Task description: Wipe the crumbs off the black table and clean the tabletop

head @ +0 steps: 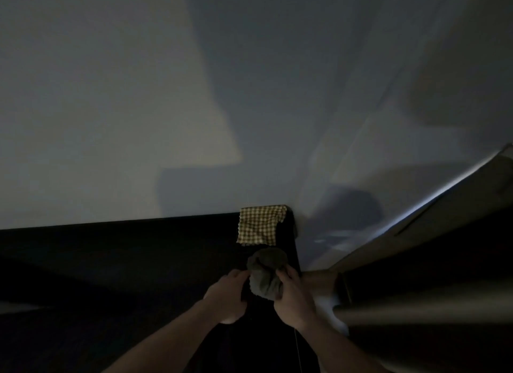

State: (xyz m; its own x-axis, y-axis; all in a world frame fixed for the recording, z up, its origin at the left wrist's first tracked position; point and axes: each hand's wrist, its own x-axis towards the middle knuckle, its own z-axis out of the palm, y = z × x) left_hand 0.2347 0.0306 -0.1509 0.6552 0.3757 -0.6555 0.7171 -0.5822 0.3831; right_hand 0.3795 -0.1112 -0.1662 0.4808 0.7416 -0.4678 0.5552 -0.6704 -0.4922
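A crumpled dark cloth [266, 272] is gripped by the right hand [294, 300] and pinched by the left hand [227, 297] above the black worktop [111, 261]; a checkered cloth [261, 225] is laid just beyond.

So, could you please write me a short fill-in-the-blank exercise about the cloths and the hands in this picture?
1. The bunched grey cloth is held by ____ hands.
2. The checkered cloth lies on the black table at its far ____ corner.
3. The right hand grips the grey cloth while the left hand pinches its ____ edge.

Missing words: both; right; left
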